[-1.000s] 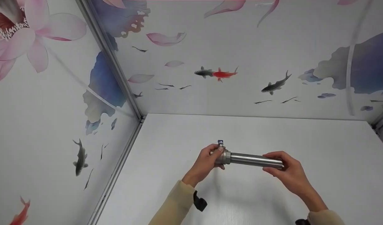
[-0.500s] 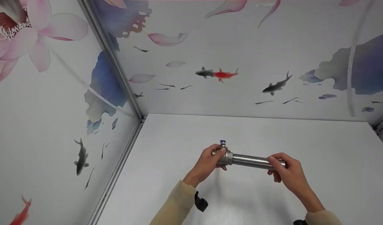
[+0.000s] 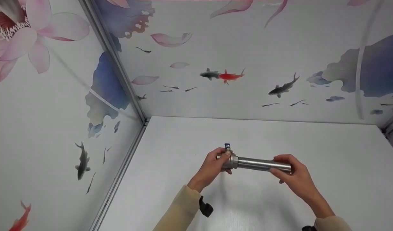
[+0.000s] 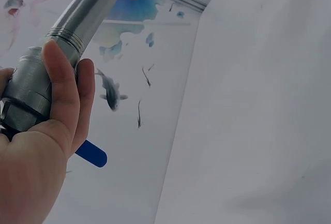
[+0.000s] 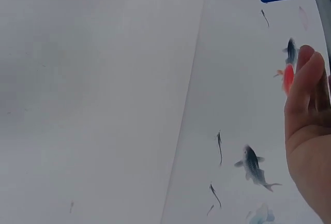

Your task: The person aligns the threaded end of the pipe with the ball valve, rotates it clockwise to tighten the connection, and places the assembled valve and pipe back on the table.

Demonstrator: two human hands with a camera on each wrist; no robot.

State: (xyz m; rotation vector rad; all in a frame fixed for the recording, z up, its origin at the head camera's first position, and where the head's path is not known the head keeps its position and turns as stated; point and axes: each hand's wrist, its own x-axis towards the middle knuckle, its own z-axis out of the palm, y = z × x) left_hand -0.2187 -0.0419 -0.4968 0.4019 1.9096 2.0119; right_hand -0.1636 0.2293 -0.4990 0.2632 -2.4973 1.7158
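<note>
Above the white counter (image 3: 171, 144), the metal pipe (image 3: 254, 163) has its end pinched in the right hand's (image 3: 296, 175) grip, thumb (image 3: 281, 175) dropped from top to near side (seemingly re-gripping to turn). The left hand's (image 3: 211, 166) grip stays curled round the ball valve (image 3: 231, 163).

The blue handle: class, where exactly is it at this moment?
In the head view, slightly right of centre, the blue handle sticks up just above the left hand, by the metal fitting at the metal pipe's left end.

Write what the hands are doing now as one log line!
left hand: grips metal fitting | right hand: holds metal pipe near free end | pipe threads: partly showing | blue handle: visible
</note>
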